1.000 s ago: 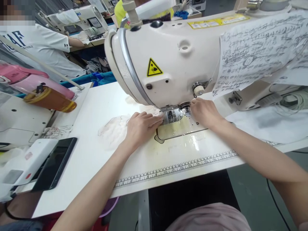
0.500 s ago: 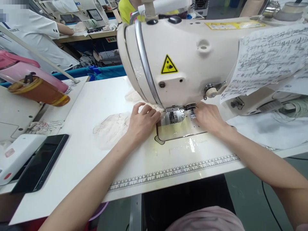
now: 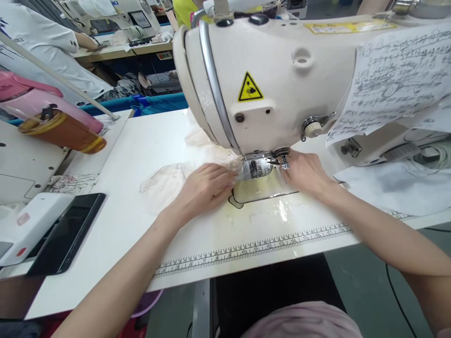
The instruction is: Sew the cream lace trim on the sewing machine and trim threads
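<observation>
A cream sewing machine (image 3: 282, 80) fills the upper middle of the head view. My left hand (image 3: 204, 188) lies flat, fingers together, on a pale lace fabric piece (image 3: 165, 180), pressing it toward the presser foot (image 3: 259, 162). My right hand (image 3: 305, 171) rests at the right of the presser foot on the metal needle plate (image 3: 260, 190). Its fingertips are closed near the needle, and what they hold is too small to make out.
A black phone (image 3: 66, 232) and a white box (image 3: 30, 225) lie at the table's left. Pink and brown bottles (image 3: 59, 126) lie beyond them. A handwritten paper (image 3: 394, 80) hangs on the machine. A ruler strip (image 3: 253, 249) runs along the table edge. Another person in white (image 3: 52, 42) works behind.
My left hand flattened and slid the lace toward the presser foot. My right hand stayed beside the foot. The view shifted slightly.
</observation>
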Tool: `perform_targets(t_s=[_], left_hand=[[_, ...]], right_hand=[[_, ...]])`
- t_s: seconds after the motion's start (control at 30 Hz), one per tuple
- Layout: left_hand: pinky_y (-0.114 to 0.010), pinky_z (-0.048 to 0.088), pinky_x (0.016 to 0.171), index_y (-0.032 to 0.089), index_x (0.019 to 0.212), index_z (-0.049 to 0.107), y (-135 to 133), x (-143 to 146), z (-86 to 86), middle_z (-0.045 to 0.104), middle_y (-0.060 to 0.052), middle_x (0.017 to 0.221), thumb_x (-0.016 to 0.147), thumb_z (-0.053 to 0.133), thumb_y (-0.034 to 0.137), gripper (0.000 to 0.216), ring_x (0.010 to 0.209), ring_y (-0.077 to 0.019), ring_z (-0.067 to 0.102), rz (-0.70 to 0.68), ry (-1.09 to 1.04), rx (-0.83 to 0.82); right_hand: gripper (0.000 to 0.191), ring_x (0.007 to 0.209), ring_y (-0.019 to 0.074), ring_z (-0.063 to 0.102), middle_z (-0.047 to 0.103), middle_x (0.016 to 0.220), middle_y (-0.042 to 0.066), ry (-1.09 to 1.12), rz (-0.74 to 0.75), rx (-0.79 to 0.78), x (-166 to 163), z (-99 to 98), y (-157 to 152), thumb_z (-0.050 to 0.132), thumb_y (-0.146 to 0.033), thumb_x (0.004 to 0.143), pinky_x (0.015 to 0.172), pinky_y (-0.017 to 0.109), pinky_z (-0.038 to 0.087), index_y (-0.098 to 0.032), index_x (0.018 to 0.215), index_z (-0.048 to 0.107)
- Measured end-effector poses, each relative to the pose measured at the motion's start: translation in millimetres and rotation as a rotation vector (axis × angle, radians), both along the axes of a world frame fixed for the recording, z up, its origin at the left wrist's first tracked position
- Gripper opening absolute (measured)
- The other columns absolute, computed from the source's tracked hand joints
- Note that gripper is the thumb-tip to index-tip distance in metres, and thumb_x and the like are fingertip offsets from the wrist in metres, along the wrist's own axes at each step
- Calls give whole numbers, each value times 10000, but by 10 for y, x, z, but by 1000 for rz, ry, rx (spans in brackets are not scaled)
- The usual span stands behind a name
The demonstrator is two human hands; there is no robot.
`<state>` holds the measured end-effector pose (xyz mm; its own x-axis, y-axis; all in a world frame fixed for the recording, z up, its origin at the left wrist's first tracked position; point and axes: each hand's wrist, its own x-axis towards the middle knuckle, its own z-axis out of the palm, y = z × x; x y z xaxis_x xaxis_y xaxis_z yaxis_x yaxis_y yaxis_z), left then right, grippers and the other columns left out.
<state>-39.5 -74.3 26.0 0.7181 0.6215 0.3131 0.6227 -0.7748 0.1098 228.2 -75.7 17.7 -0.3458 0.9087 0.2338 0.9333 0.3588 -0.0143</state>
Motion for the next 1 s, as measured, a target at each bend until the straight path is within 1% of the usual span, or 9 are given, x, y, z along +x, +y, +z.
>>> perform_targets(t_s=[0.1, 0.17, 0.23, 0.33, 0.4, 0.53, 0.67, 0.8, 1.0], left_hand=[[-378, 527, 923, 183, 946, 627, -13, 43, -18, 600, -70, 1320, 918, 392, 213, 239, 1211, -219, 556, 10, 39, -127], [-412, 506, 981, 158, 1009, 623, -30, 62, -14, 537, -98, 1389, 933, 366, 237, 280, 1318, -244, 462, 106, 84, -167], [-436, 494, 1001, 132, 1069, 613, -70, 68, -16, 514, -126, 1405, 946, 357, 270, 315, 1345, -266, 429, 206, 109, -193], [-455, 483, 1019, 113, 1235, 549, -166, 68, -54, 509, -142, 1406, 950, 379, 300, 381, 1353, -276, 418, 295, 66, -200], [-454, 480, 1027, 118, 1300, 510, -231, 70, -99, 531, -136, 1387, 943, 405, 302, 415, 1348, -272, 426, 313, 3, -181], [-426, 496, 1017, 124, 1291, 524, -293, 85, -163, 569, -131, 1345, 913, 448, 275, 413, 1315, -263, 469, 314, -82, -136], [-413, 507, 1003, 121, 1285, 525, -284, 93, -163, 590, -134, 1312, 887, 464, 255, 423, 1291, -257, 495, 292, -103, -146], [-424, 521, 984, 141, 1246, 546, -276, 85, -161, 598, -122, 1303, 872, 464, 236, 394, 1286, -259, 499, 279, -121, -147], [-429, 511, 994, 137, 1185, 579, -270, 65, -198, 615, -119, 1285, 863, 463, 218, 351, 1302, -253, 483, 250, -106, -120]], right_hand=[[319, 583, 159, 487, 626, 816, 99, -1, 39, 0, -14, -2, -29, 346, -215, 883, 505, 289, 196, -131, 935, 649], [338, 580, 159, 499, 644, 840, 87, -5, 79, 20, -25, -20, -56, 357, -253, 901, 492, 287, 189, -153, 1021, 657], [349, 575, 150, 507, 664, 924, 80, 2, 143, 44, -50, -46, -93, 377, -268, 914, 479, 283, 195, -181, 1135, 633], [363, 571, 119, 506, 653, 1066, 90, 6, 264, 51, -133, -76, -158, 388, -180, 914, 449, 273, 227, -162, 1218, 586], [378, 599, 115, 521, 647, 1045, 93, -31, 336, 37, -222, -77, -200, 357, -79, 902, 435, 271, 245, -120, 1204, 580], [494, 646, 120, 552, 632, 1003, 98, -191, 385, 10, -441, -26, -257, 246, 79, 848, 429, 282, 261, -94, 1178, 571], [483, 667, 142, 580, 619, 1042, 128, -311, 377, -39, -607, 40, -276, 216, 76, 864, 427, 292, 287, -80, 1153, 571], [489, 702, 141, 597, 609, 1122, 156, -314, 373, -64, -676, 40, -290, 187, 81, 872, 430, 285, 309, -73, 1143, 564], [431, 670, 125, 577, 630, 1000, 110, -301, 359, -37, -694, -8, -311, 231, 76, 879, 422, 274, 255, -97, 1037, 593]])
